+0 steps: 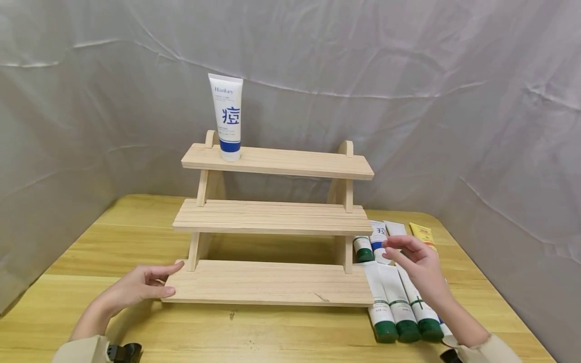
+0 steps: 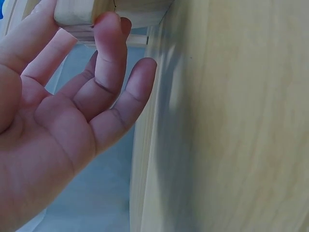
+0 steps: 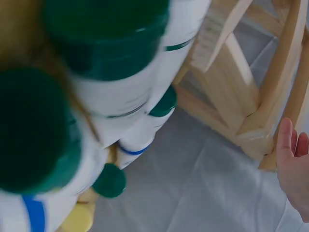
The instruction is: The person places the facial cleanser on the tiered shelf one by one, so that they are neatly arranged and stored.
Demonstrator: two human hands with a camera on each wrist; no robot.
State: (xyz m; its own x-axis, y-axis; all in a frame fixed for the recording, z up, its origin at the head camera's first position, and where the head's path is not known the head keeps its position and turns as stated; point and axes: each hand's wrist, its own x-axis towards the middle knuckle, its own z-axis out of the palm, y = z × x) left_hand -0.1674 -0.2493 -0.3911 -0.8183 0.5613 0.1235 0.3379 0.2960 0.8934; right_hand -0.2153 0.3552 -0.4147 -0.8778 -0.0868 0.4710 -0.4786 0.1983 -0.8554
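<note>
A three-tier wooden display rack stands on the table. My left hand grips the left end of its bottom board, with the thumb at the front edge and a finger on top. The left wrist view shows fingertips against the board's end. One white tube with a blue band stands upright on the top tier, near its left end. My right hand hovers over several tubes lying right of the rack, its fingers loosely bent and holding nothing. Three white tubes with green caps lie nearest it.
Behind these lie another blue-banded tube, a green-capped tube and a yellow tube. A grey cloth hangs behind and at both sides of the wooden table.
</note>
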